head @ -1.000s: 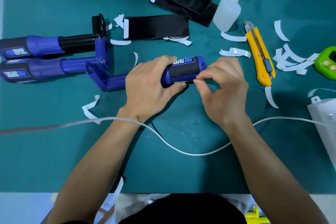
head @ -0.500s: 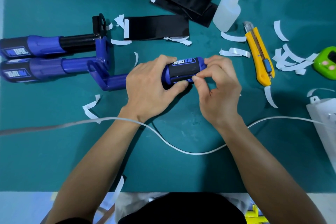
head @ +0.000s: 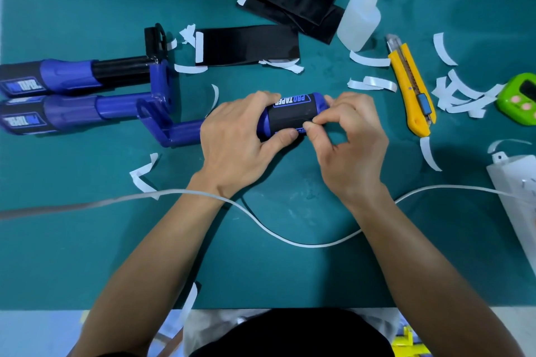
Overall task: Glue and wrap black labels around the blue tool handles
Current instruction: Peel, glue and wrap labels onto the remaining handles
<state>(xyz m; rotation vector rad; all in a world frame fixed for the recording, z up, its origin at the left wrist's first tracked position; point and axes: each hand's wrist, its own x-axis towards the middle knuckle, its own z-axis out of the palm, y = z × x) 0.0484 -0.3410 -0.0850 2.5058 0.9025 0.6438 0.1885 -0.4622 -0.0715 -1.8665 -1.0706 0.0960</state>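
The handle [head: 317,102] lies at the centre of the surface [head: 87,255], with its black label [head: 290,116] wrapped round it. The left hand [head: 237,139] grips the handle from the 9 o'clock side, thumb on the near face. The right hand [head: 351,148], at 3 o'clock, pinches the label's near edge between thumb and forefinger. Spare labels [head: 249,45] lie at 12 o'clock, the glue bottle [head: 359,23] at 1, the knife [head: 412,90] at 3 and two labelled tools [head: 72,75] at 9.

"PRO TAPER" is printed on the black label [head: 291,113] of the centre handle [head: 318,102]; same txt is read, upside down, on the upper left label [head: 21,86] & lower left label [head: 25,121].
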